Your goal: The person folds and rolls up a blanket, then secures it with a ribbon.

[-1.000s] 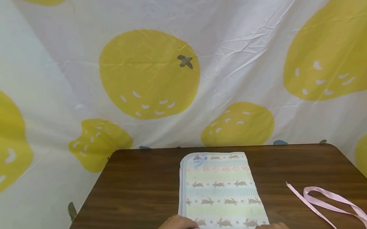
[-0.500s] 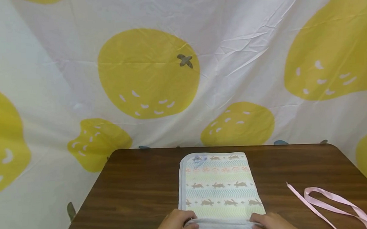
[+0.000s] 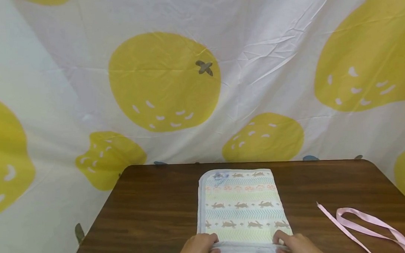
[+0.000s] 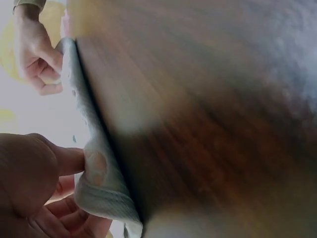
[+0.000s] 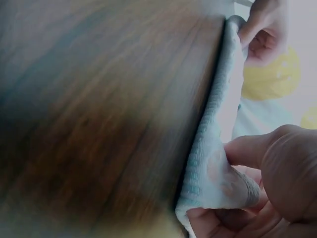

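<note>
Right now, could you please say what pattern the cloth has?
The cloth has rows of brown animals and pastel bands, clearest in the head view.

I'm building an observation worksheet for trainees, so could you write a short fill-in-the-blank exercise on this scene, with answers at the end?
1. The left hand and the right hand both grip the patterned cloth, but neither touches the pink ____.
2. In the head view, that pink strip lies on the table to the ____ of the cloth.
3. The big fruit shapes on the hanging sheet are mainly coloured ____.

Missing words: ribbon; right; yellow.
</note>
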Demonstrator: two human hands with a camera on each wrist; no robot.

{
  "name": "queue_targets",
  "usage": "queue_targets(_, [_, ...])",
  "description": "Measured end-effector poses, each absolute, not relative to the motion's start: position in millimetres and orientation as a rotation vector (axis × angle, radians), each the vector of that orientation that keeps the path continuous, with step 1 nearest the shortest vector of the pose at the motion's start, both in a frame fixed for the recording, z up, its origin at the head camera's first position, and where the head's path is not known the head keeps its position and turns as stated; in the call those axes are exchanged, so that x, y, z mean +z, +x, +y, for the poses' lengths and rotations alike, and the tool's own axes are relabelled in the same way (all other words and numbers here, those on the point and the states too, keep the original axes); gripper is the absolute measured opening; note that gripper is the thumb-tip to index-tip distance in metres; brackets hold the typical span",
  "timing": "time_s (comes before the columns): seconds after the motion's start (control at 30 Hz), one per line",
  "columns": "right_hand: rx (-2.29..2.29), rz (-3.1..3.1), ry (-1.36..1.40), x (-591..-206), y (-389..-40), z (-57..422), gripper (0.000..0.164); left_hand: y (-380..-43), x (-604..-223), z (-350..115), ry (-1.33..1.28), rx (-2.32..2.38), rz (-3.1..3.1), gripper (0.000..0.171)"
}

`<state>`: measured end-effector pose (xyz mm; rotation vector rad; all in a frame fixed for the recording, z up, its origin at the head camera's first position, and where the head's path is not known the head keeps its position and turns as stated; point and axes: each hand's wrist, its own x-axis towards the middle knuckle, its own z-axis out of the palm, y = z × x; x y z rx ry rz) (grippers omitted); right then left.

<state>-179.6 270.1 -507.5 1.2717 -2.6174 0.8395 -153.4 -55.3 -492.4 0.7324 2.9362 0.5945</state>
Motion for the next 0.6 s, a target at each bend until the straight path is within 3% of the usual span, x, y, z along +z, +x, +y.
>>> queue_targets(0.2, [0.672,-2.711,1.238,-501.1,-175.8,265.4,0.025,-147.5,-490.9,-51.7,0.857,0.320,3.081,0.016])
queue_targets(0.43, [0.122,-2.437,1.275,-497.9,-175.7,260.0,0.025,-148.2,-498.7,-50.7,1.358,-0.103,3.392,0.023])
queue_targets(0.6, [-0.055,-2.096,1.347,-502.8,-175.5,256.5,0.047,-147.3,-501.6,-46.3,1.666,-0.179,3.263,0.038])
